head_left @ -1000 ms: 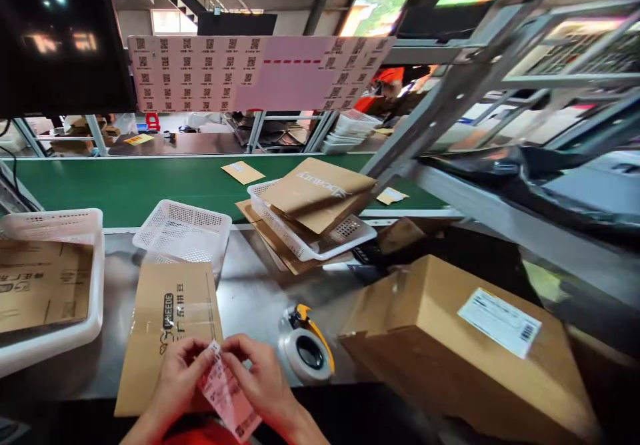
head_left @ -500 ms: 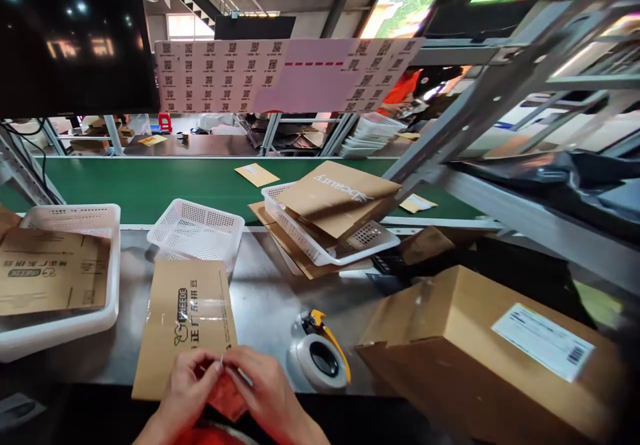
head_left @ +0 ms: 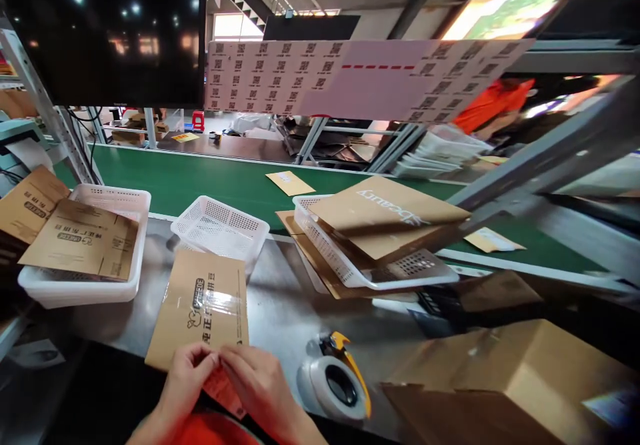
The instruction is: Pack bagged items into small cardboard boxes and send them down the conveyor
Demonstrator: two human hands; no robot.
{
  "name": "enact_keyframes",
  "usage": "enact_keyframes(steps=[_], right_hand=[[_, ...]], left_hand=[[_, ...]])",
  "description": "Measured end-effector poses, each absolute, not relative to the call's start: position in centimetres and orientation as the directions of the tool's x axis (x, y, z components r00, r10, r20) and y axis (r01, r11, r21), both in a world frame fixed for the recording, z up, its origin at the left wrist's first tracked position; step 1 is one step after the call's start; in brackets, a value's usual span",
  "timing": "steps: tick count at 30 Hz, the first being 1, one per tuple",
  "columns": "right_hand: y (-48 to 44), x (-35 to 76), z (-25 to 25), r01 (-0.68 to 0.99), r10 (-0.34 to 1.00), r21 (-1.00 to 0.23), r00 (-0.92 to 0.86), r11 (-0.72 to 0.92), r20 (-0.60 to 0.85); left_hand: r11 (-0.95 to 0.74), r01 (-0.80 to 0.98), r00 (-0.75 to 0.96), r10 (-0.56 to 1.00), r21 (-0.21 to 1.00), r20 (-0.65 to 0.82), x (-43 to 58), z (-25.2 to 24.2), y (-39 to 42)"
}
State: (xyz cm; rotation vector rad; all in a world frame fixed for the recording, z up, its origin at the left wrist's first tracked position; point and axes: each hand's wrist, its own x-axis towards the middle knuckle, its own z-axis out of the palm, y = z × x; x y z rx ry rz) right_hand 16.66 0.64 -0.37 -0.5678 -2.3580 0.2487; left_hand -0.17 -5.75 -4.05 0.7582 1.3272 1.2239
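Left-hand fingers [head_left: 207,358], right-hand fingers [head_left: 231,357] closely pinch pink label [head_left: 223,391] over cardboard mailer [head_left: 200,305].

At the bottom of the frame, the person's left hand [head_left: 185,381] and right hand [head_left: 257,381] pinch a pink paper label [head_left: 223,391] between them, right at the lower edge of a cardboard mailer [head_left: 197,305] lying on the steel table [head_left: 285,298]. A tape dispenser [head_left: 336,381] sits just to the right, with a taped carton [head_left: 515,378] in the lower right corner. White plastic baskets [head_left: 220,228] stand further up, before a green conveyor belt [head_left: 200,178]
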Motion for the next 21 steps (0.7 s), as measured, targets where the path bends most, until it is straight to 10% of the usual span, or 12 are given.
enact_keyframes(steps=[9,15,21], right_hand=[[1.2,16.4,-0.3,0.145,0.520,-0.620,-0.706,0.771,0.481],[2.0,16.2,0.6,0.038,0.316,-0.489,-0.807,0.871,0.500],[0.2,16.9,1.9,-0.186,0.253,-0.539,-0.729,0.821,0.636]], left_hand=[[0.301,-0.315,-0.111,0.930,0.900,-0.349,-0.7,-2.9,-6.8],[0.492,-0.435,-0.009,0.836,0.755,-0.549,-0.9,-1.7,-7.3],[0.364,-0.213,-0.328,0.848,0.907,-0.417,-4.0,-4.8,-7.2]])
